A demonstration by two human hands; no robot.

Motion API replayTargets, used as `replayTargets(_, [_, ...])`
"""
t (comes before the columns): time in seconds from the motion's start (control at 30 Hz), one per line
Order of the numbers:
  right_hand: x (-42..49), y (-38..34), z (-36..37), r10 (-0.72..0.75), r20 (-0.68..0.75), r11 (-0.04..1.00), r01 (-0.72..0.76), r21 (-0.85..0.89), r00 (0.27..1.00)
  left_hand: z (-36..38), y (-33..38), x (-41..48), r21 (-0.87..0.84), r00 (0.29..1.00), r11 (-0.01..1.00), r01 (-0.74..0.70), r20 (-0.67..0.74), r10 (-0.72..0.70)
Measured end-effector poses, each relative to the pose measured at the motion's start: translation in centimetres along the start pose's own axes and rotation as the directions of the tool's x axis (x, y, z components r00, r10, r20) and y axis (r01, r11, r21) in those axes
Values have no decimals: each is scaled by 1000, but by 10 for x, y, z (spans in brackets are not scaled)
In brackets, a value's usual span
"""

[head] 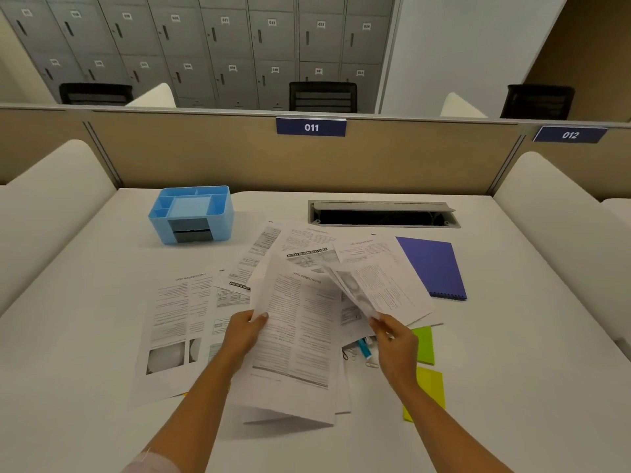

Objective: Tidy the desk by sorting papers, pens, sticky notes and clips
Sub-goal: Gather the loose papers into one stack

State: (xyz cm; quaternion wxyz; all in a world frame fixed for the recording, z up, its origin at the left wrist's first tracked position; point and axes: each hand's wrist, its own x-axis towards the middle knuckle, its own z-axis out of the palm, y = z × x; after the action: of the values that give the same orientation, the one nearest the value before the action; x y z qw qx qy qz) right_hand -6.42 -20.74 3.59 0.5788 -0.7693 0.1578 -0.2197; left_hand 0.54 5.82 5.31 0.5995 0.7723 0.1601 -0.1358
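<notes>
Two bare hands work over a white desk (85, 302) strewn with printed papers. Nearest the camera, the left hand (244, 331) pinches the left edge of a folded printed sheet (297, 339), thumb on top, lifting it off the surface so that its lower fold hangs toward the camera. Just right of that grip, the right hand (392, 339) pinches the near corner of a second sheet (379, 288), which fans up and away from the fingers.

Directly beneath the right hand lie a teal-capped pen (363, 348), partly hidden, and a few small clips (348, 355) just beside it. Right of the right wrist sit two sticky-note pads: a green pad (425, 344) and, nearer the camera, a yellow pad (428, 389) partly covered by the forearm.

Left of the left hand a flat sheet with photos (170, 329) rests on the desk. Beyond both grips more loose pages (290, 247) overlap in a heap. Farther right of the right hand's sheet lies a purple folder (432, 264). Far beyond the left hand stands a light-blue desk organizer (191, 213), well apart from the heap, and beyond the right hand is a cable hatch (382, 213) set in the desktop.
</notes>
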Motion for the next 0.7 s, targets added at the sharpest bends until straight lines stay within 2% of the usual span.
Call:
replayTargets(0.13, [-12, -5, 10, -112, 153, 994, 110, 21, 982, -4, 0, 2, -13, 999, 999, 31, 17, -30])
replayTargets(0.27, [-33, 3, 15, -248, 367, 965, 262, 12, 896, -6, -3, 6, -56, 994, 992, 109, 30, -107])
replayTargets(0.37, [-46, 19, 15, -275, 492, 940, 338, -42, 826, -11, -5, 6, -133, 987, 978, 163, 22, -162])
replayTargets(0.43, [-52, 28, 13, -292, 550, 918, 391, -68, 782, -13, -6, 5, -193, 983, 964, 182, 36, -179])
replayTargets(0.57, [-57, 42, 10, -277, 631, 890, 441, -115, 725, -16, -9, 4, -163, 967, 953, 254, 37, -251])
replayTargets(0.7, [-54, 45, 12, -287, 656, 862, 487, -140, 698, -12, -8, -1, -125, 982, 975, 182, 80, -173])
